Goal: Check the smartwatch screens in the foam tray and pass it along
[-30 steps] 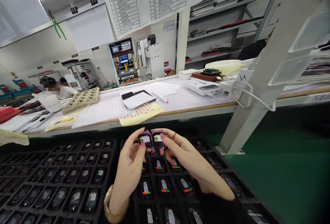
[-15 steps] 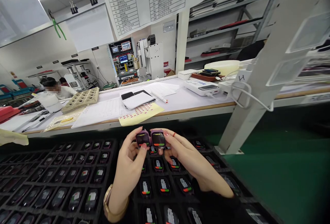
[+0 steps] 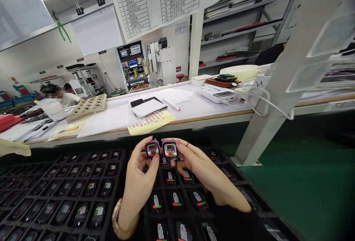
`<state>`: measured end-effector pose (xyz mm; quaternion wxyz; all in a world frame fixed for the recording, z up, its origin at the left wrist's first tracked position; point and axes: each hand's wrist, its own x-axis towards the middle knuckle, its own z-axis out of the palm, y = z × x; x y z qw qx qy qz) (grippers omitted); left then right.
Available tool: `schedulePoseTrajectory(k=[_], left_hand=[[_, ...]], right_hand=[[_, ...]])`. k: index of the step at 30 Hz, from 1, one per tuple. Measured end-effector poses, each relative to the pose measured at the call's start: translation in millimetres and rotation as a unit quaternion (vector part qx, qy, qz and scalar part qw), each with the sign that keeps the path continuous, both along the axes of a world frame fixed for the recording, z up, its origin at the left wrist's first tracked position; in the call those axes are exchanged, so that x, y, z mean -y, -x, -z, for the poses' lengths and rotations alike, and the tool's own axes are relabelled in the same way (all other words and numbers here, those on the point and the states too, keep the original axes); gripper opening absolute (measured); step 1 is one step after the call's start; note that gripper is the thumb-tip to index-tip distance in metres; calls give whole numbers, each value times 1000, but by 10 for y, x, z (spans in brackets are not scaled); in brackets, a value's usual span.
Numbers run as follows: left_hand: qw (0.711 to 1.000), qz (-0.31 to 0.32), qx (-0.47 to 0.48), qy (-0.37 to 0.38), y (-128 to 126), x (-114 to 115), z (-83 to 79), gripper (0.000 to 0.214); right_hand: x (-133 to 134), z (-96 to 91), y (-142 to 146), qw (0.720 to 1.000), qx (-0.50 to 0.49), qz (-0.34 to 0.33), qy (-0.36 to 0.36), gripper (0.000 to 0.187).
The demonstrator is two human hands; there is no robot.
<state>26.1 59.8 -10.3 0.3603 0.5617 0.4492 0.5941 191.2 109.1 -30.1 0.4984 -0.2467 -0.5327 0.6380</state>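
My left hand (image 3: 140, 176) grips a small purple watch body (image 3: 152, 149) with a lit screen, thumb resting on its lower edge. Right beside it, my right hand (image 3: 198, 168) holds a second purple watch body (image 3: 170, 149), its screen also lit. The two units touch side by side, held just above a black compartment tray (image 3: 244, 187) filled with several more watch bodies with lit screens. A gold band circles my left wrist.
A second black tray (image 3: 55, 196) of several units lies to the left. Behind runs a white workbench (image 3: 194, 109) with papers, a yellow sticker sheet (image 3: 151, 121), a beige holed tray (image 3: 88, 106) and a white device (image 3: 219, 93). A white slanted post (image 3: 277, 85) stands right. Another person works far left.
Both held screens switched from a white label view to a camera-like picture. My hands stayed almost in place, the left thumb sliding slightly on its unit.
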Motion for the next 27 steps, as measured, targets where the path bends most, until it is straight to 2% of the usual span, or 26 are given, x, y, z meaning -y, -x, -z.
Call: schedulePoseTrajectory(k=[8, 21, 27], left_hand=[[1000, -13, -7, -3, -12, 2, -7, 41], [1000, -18, 2, -10, 0, 3, -1, 46], [999, -36, 0, -27, 93, 10, -31, 44]], right_hand=[[64, -163, -46, 998, 33, -40, -45, 55], [52, -160, -54, 997, 38, -43, -48, 59], [51, -143, -54, 997, 36, -51, -50, 59]])
